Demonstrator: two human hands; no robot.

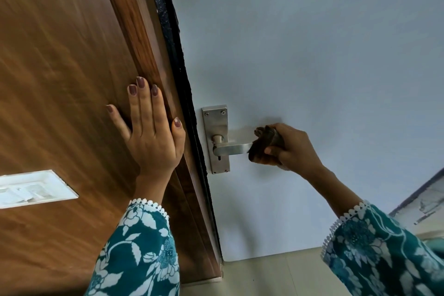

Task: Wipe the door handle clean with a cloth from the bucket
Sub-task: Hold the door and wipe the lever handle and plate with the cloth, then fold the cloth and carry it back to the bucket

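A steel lever door handle on a steel backplate is fixed to the pale blue door. My right hand is closed on a dark cloth, which wraps the free end of the lever. My left hand lies flat, fingers spread, against the brown wooden door frame to the left of the handle. No bucket is in view.
A white switch plate sits on the wooden panel at the lower left. Beige floor tiles show below the door. A dark strip runs between frame and door.
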